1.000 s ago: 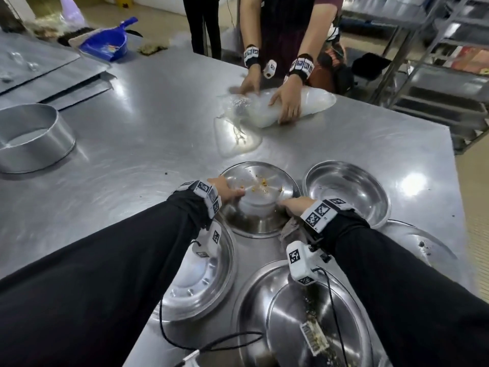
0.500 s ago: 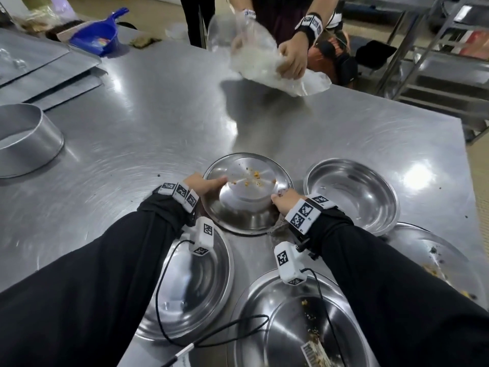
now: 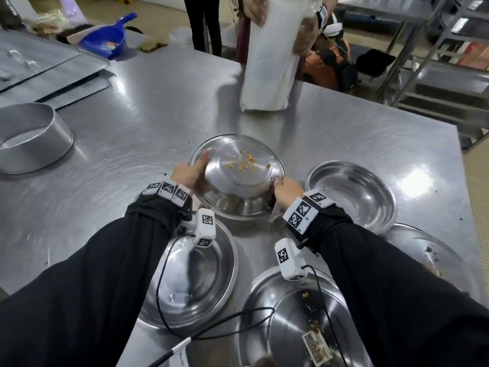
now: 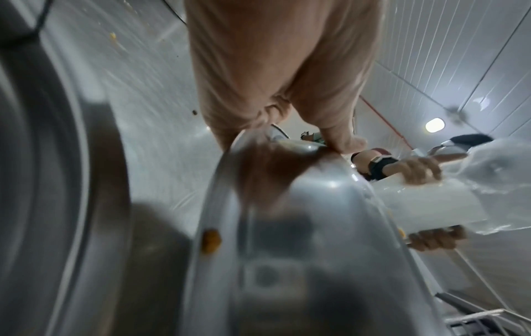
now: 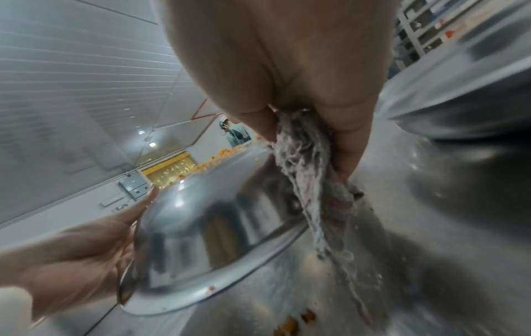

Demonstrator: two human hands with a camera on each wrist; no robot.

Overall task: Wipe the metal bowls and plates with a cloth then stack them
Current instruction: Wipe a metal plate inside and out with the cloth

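At the centre of the head view, a metal plate (image 3: 238, 176) with a raised middle and yellow crumbs on it is held between both hands, tilted with its near edge lifted off the steel surface (image 3: 132, 123). The left hand (image 3: 189, 172) grips the plate's left rim, thumb lying along the top of the rim and fingers curled beneath; the left wrist view shows the same pinch, with the rim (image 4: 276, 145) caught between thumb and fingers. The right hand (image 3: 285, 190) is closed around a frayed grey cloth (image 5: 304, 163) and holds it against the plate's right edge; the right wrist view shows the cloth bunched between thumb and fingers and hanging down past the rim, while the plate's shiny underside (image 5: 218, 227) fills the lower middle of that view.

Right of the held plate, a clean-looking bowl (image 3: 352, 194) sits on the surface. In the lower middle, a second bowl (image 3: 195, 276) lies under the left wrist, and another plate (image 3: 291, 319) at the bottom carries crumbs and a scrap with a barcode. At the right edge a further dish (image 3: 423, 250) shows dark specks. At the left edge stands a round metal tin (image 3: 29, 139). At the top centre, another person holds a white plastic bag (image 3: 267, 62) upright on the surface.
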